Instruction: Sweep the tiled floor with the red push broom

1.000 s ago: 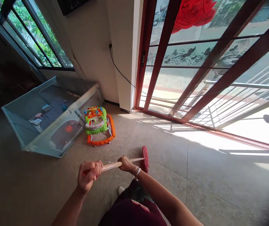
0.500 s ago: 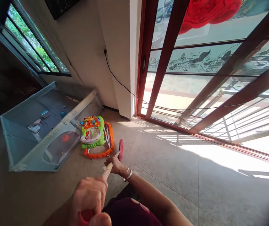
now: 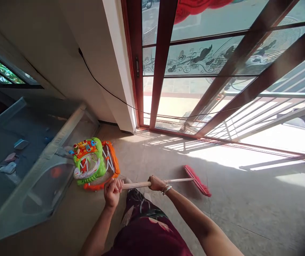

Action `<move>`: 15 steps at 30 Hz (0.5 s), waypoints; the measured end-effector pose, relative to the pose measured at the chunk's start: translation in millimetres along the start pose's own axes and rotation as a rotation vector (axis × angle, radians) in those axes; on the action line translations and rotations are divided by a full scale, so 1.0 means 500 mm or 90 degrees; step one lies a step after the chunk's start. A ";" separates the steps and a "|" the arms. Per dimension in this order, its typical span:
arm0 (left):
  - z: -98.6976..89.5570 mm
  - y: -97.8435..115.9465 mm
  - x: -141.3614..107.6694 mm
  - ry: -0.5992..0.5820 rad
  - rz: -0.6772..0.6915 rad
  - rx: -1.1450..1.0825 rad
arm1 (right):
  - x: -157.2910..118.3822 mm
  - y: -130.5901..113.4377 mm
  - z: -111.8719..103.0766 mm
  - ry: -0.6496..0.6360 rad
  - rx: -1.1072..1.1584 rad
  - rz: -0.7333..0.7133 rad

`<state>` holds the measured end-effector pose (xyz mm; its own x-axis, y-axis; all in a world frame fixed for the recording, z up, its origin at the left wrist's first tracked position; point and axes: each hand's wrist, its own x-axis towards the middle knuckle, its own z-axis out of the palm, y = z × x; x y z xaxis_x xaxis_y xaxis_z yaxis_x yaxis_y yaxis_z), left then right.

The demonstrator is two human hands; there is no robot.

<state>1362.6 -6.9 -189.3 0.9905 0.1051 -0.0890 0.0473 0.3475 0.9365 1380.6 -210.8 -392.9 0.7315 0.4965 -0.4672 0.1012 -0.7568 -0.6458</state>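
A broom with a pale wooden handle (image 3: 136, 185) and a pink-red bristle head (image 3: 197, 180) stretches across in front of me. My left hand (image 3: 113, 191) is wrapped round the top end of the handle. Farther down the stick, my right hand (image 3: 157, 183) grips it, with bangles on the wrist. The bristle head is out to the right at floor level, on or just above the grey floor (image 3: 168, 156). Beyond my left hand stands a green and orange baby walker (image 3: 97, 167), apart from the broom.
A grey-blue playpen (image 3: 58, 142) with small items inside stands at left, beside the walker. Ahead are red-brown framed sliding glass doors (image 3: 165, 89) and a wall pillar. A thin black cable (image 3: 106, 92) hangs from the wall across the doors. Sunlight falls along the threshold.
The broom head has swung from near the walker out to the right. Both hands moved with the handle, which now lies nearly crosswise. My view has shifted right and closer to the doors.
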 end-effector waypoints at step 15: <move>0.055 0.379 0.350 -0.322 0.282 0.303 | 0.398 -0.287 -0.271 0.001 0.075 -0.245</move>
<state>1548.4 51.5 -18.1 0.8636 -0.3321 0.3793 -0.4240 -0.0715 0.9028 1603.2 -60.8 -311.4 0.6565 0.7332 -0.1773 0.2895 -0.4620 -0.8383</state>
